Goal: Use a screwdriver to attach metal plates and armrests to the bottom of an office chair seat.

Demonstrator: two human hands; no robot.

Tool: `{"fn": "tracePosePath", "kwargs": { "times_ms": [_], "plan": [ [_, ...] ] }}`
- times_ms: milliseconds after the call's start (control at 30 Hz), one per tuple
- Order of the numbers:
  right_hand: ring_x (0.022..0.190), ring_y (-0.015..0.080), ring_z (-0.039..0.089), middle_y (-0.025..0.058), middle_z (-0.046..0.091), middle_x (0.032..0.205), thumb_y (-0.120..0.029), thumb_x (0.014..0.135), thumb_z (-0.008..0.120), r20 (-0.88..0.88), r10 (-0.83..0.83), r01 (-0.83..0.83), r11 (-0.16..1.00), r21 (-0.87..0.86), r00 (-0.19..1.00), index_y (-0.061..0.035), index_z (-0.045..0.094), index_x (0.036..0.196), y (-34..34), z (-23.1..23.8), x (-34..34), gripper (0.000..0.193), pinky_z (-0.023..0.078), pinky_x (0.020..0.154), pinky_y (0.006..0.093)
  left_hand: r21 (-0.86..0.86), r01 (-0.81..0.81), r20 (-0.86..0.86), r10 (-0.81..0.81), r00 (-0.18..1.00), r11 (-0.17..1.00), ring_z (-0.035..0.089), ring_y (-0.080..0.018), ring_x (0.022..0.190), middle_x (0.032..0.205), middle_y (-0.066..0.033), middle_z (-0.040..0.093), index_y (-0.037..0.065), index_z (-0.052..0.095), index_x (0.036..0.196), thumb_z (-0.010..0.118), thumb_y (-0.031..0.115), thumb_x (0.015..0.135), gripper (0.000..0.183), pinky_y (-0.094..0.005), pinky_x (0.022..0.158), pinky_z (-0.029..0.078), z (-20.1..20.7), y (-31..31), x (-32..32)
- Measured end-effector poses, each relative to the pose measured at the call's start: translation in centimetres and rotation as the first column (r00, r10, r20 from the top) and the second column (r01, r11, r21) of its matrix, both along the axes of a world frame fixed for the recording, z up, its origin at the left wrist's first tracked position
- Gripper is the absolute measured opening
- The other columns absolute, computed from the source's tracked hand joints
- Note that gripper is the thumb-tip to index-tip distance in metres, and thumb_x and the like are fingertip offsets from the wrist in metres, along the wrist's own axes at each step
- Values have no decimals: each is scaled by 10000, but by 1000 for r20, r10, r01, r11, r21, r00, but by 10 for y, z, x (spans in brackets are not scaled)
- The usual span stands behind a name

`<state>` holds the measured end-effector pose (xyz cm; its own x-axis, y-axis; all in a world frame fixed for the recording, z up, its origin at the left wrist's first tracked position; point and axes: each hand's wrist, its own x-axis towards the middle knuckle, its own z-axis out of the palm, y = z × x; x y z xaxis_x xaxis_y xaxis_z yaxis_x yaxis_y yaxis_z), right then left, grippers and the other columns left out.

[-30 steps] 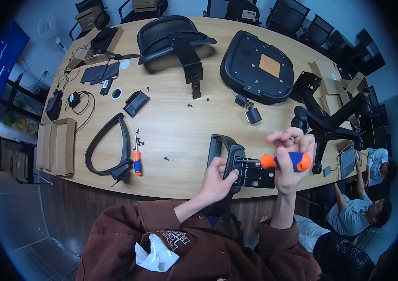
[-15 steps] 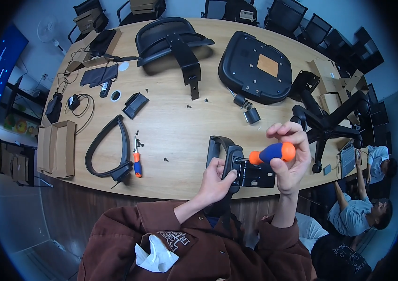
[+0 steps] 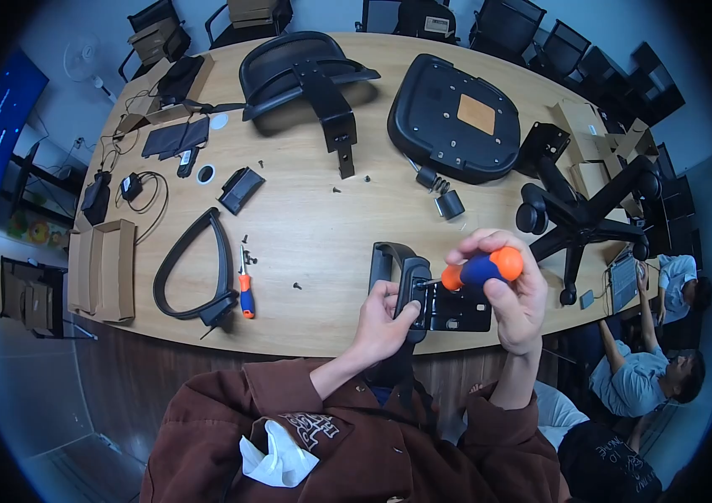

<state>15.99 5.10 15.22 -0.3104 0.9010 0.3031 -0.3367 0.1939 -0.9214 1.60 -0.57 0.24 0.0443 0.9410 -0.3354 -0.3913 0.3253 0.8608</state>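
Observation:
My left hand is closed around a black chair armrest at the table's near edge. A black metal bracket plate sits against the armrest's right side. In my right hand is a screwdriver with an orange and blue handle, its fingers wrapped round the grip. The screwdriver's shaft points left, and its tip meets the joint of armrest and plate; any screw there is too small to make out. A second screwdriver lies to the left, beside a loop-shaped black armrest.
Farther back lie a chair backrest and an upturned chair seat. A wheeled chair base stands at the right. Loose screws dot the table. An open cardboard box is at the left; two people sit at the right.
My right hand has turned with the screwdriver, its handle end shifting slightly left and up. My left hand keeps its hold on the armrest.

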Motion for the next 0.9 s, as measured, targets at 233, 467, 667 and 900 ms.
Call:
{"fn": "tracePosePath", "kwargs": {
  "times_ms": [233,467,667,900],
  "plan": [
    [915,239,711,136,664,970,-25,679,903,176,-156,123,976,181,972,19,578,1036,3,-6,6,485,596,864,363,-16,-20,26,20,999,1000,684,-132,804,928,-134,694,-47,449,1113,615,10,934,251,-267,703,566,5,0,-3],
    [774,138,681,67,600,836,-95,602,967,256,-402,275,867,415,879,-40,525,853,6,-14,0,511,601,733,288,1,6,-5,-6,1000,1000,685,-134,809,927,-136,693,-38,449,1116,617,8,932,253,-271,705,568,1,-1,0],
    [620,97,573,21,494,766,-64,653,822,305,-264,170,938,301,915,-79,440,802,20,-14,-6,410,533,651,243,10,64,26,-65,998,998,673,-116,806,932,-125,694,-32,449,1123,625,-1,925,266,-259,701,555,3,-4,4],
    [427,108,469,48,506,607,-259,908,752,-125,242,-235,970,70,962,-22,508,863,30,-19,-4,343,375,411,228,30,56,50,-57,997,998,652,-101,805,940,-108,676,-29,432,1137,609,6,937,269,-254,701,540,1,-5,4]
  ]
}}
